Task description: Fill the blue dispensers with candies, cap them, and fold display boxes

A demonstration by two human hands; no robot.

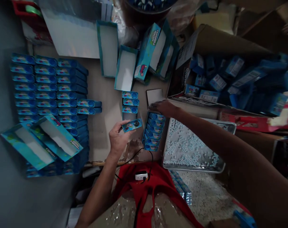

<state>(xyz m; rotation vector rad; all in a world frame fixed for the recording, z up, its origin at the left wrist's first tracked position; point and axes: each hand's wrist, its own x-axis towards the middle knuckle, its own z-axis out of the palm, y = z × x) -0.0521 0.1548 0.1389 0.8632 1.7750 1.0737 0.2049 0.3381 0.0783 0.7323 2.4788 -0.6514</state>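
My left hand (120,134) is closed around a small blue candy box (132,125), held tilted with its printed end up. Just beyond it a short row of matching boxes (130,102) stands on the table. My right hand (163,107) reaches over a pale, dark-edged pad (154,96), its fingers at the pad's near edge. They are dark and blurred, so their grip does not show. Directly below that hand lies another row of blue boxes (154,129). A metal tray (193,167) of small pale-blue pellets lies under my right forearm.
Stacked blue boxes (47,87) fill the table's left, with open display cartons (54,136) lying on top. More display cartons (126,68) stand at the back. A large cardboard box (193,102) full of blue packs borders the right. A white device (141,175) rests on my red apron.
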